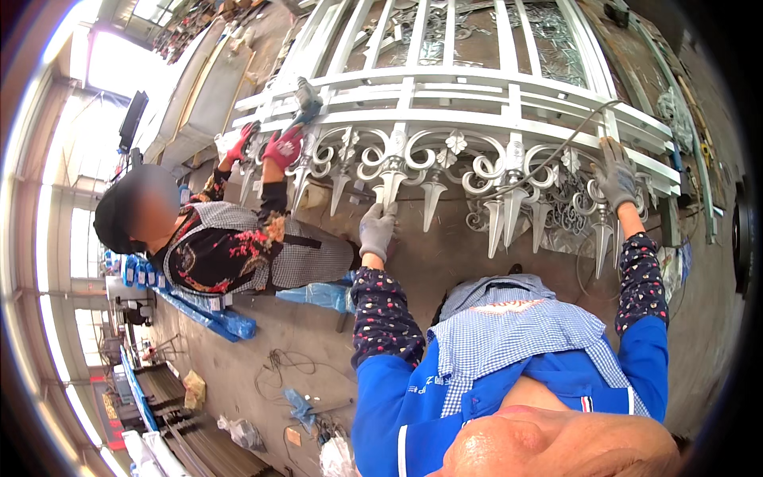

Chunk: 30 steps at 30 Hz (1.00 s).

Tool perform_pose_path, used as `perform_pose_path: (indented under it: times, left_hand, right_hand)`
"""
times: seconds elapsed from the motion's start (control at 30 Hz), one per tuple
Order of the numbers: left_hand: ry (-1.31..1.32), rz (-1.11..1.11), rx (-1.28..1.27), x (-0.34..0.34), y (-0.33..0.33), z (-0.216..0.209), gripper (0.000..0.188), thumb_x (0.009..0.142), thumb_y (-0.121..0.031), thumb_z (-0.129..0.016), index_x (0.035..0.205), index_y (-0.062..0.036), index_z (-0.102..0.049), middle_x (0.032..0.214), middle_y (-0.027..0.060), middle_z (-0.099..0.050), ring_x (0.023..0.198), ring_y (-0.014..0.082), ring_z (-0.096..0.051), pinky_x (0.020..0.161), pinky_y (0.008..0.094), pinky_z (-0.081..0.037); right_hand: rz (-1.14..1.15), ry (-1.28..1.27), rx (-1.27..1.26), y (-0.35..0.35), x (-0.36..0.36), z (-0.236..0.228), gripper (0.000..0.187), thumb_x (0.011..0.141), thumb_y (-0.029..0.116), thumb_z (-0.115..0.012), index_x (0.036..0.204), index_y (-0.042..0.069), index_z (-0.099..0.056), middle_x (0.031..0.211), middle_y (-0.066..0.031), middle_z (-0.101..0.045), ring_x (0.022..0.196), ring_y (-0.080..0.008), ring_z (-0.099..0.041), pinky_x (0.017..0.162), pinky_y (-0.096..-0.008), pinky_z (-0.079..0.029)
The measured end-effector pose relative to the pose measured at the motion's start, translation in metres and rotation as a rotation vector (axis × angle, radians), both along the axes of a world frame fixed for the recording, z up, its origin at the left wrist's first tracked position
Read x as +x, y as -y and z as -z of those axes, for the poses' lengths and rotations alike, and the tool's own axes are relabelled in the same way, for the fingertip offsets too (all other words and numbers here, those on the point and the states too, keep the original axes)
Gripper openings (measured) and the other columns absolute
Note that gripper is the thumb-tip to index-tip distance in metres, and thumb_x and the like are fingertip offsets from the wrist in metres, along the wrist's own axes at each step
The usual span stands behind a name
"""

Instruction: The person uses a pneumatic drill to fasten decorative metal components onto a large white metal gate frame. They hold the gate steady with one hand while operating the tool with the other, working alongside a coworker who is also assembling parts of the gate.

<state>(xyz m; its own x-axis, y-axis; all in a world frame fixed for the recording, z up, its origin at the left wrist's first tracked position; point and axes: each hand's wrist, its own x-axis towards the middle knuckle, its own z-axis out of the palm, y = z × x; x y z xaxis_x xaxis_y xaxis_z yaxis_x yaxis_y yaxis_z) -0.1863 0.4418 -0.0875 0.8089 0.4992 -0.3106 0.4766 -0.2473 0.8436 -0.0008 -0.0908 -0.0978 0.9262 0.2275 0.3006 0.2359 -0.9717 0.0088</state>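
Observation:
A silvery metal fence panel (445, 126) with rails, bars and scroll ornaments lies across the space before me. Its spear-shaped finials (433, 205) point toward me. My left hand (378, 230), in a grey glove, is closed on the tip of one spear finial (389, 184) near the middle. Farther right, my right hand (616, 176), also gloved in grey, lies over the panel's edge beside an upright bar, its fingers stretched out along the metal. A dark cable (548, 163) runs over the panel to the left of that hand.
At the left a co-worker (230, 238) in red gloves holds a blue-grey power tool (306, 102) against the panel. Blue-wrapped lengths (207, 314) lie behind that person. Loose cable (278, 366) and plastic bags (338, 455) are on the floor. Scroll pieces (576, 203) lie under the panel.

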Motion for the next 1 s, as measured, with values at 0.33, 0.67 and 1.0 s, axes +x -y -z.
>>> perform_pose_path:
  times: [0.33,0.67,1.0]
  left_hand:
    - [0.038,-0.026,-0.107,0.002,0.004,-0.007,0.024,0.094,-0.025,-0.062,0.085,-0.0033,-0.056,0.064,0.0042,-0.060,0.048,0.0096,-0.056,0.040,0.0222,-0.038]
    - [0.070,-0.041,-0.179,0.001,0.008,-0.012,0.025,0.094,-0.025,-0.063,0.083,-0.0039,-0.055,0.063,0.0040,-0.058,0.047,0.0088,-0.054,0.039,0.0214,-0.036]
    - [0.060,-0.035,-0.167,0.002,0.007,-0.009,0.024,0.095,-0.023,-0.062,0.084,-0.0030,-0.055,0.063,0.0044,-0.057,0.047,0.0080,-0.051,0.039,0.0216,-0.037]
  right_hand:
    - [0.013,0.012,-0.006,-0.002,-0.001,-0.005,0.067,0.084,0.038,-0.065,0.143,0.018,-0.041,0.146,-0.0070,-0.043,0.133,-0.0296,-0.040,0.100,-0.0545,-0.035]
    - [0.002,0.027,-0.003,-0.001,-0.002,-0.004,0.067,0.083,0.037,-0.066,0.143,0.019,-0.041,0.145,-0.0074,-0.043,0.132,-0.0291,-0.042,0.099,-0.0515,-0.037]
    - [0.021,0.016,-0.021,-0.003,-0.002,-0.007,0.067,0.082,0.037,-0.066,0.142,0.019,-0.042,0.144,-0.0067,-0.044,0.132,-0.0286,-0.042,0.099,-0.0516,-0.037]
